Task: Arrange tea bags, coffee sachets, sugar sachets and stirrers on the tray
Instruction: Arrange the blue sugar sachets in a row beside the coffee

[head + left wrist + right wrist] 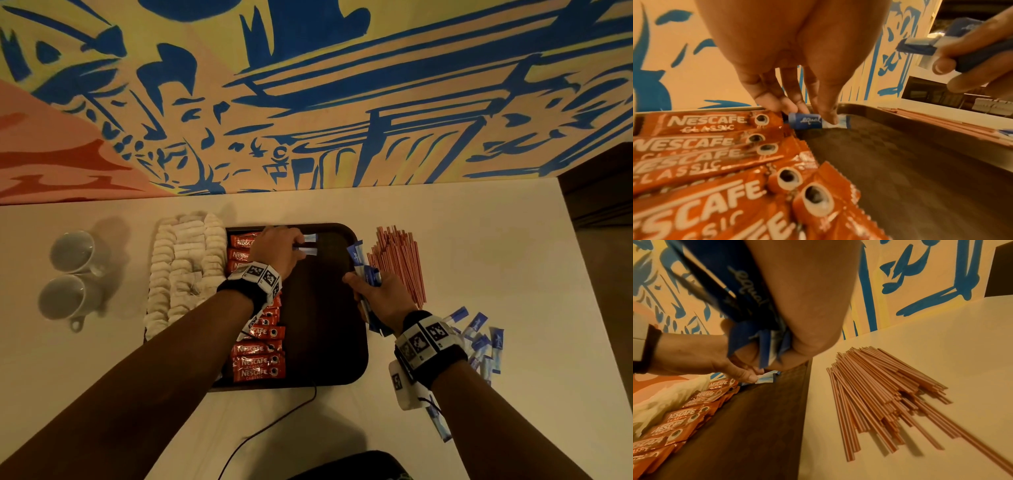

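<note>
A dark tray (325,325) lies mid-table. A column of red coffee sachets (258,363) runs down its left side, with rows of white tea bags (185,267) just left of them. My left hand (294,248) reaches to the tray's far end and pinches a blue sugar sachet (807,121) that lies on the tray floor beside the top coffee sachet (705,123). My right hand (380,294) hovers at the tray's right rim, gripping a bunch of blue sugar sachets (368,277). A pile of pink stirrers (400,260) lies on the table right of the tray.
More blue sugar sachets (479,329) lie loose on the table by my right wrist. Two white cups (68,274) lie at the far left. A thin black cable (274,425) runs from the tray's near edge. A painted wall (308,102) backs the table.
</note>
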A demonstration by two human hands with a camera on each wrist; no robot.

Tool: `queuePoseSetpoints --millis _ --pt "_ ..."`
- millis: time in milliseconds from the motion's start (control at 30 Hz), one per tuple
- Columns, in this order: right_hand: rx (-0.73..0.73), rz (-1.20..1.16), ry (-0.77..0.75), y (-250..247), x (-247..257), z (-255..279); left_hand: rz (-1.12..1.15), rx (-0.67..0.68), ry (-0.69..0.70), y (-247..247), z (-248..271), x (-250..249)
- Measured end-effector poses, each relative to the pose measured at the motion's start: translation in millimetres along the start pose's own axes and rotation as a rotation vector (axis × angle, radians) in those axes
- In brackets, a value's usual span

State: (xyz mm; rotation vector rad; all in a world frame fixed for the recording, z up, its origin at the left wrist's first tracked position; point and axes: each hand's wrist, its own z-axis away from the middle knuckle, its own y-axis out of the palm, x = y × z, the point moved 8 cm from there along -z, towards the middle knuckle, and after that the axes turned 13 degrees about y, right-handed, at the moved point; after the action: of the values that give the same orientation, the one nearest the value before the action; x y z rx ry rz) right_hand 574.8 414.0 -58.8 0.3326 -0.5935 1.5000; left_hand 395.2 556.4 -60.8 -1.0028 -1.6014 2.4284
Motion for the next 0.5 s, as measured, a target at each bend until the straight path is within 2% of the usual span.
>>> queuePoseSetpoints --millis 133,500 --pt "0.016 -0.015 0.014 1.7 -0.9 -2.6 -0.093 -0.051 0.058 -9.5 2.4 3.4" --pt "0.078 0.035 0.025 10.8 -1.5 1.4 -0.245 0.026 0.123 -0.1 -1.0 1.6"
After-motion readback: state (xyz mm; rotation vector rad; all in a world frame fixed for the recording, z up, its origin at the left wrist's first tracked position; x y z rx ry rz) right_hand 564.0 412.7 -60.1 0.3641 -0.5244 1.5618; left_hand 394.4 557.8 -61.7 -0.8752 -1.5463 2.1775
